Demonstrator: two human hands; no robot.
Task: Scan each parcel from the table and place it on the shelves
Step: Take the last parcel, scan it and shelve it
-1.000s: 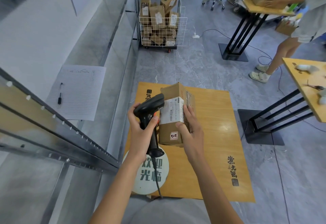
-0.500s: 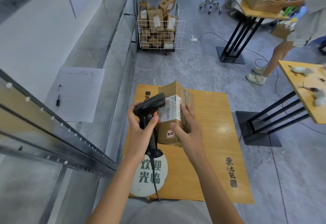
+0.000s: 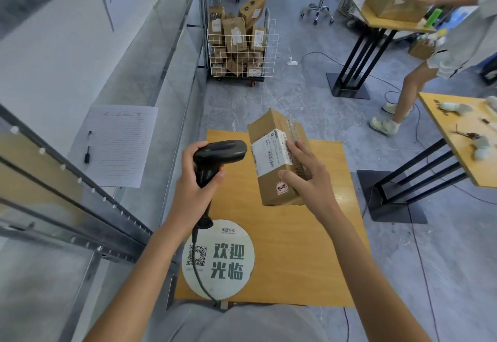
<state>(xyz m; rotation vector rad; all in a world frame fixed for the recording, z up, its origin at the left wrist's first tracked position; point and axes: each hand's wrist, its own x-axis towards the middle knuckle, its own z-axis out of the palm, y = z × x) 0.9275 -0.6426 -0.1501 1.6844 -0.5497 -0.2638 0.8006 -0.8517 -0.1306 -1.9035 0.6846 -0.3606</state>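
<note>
Parcel [image 3: 274,158], a small cardboard box with a white shipping label [image 3: 272,151] on its upper face, was held tilted in the air above the wooden table [image 3: 309,247], just beside the scanner's head. To scan it well, the label's barcode probably needed turning squarely toward the window of the scanner [image 3: 215,161], with the box kept steady and the thumb kept off the print. The right hand [image 3: 309,183] clasped the box from its right side, thumb across the near end, while the left hand [image 3: 193,188] clenched the scanner's handle, forearm raised from below.
</note>
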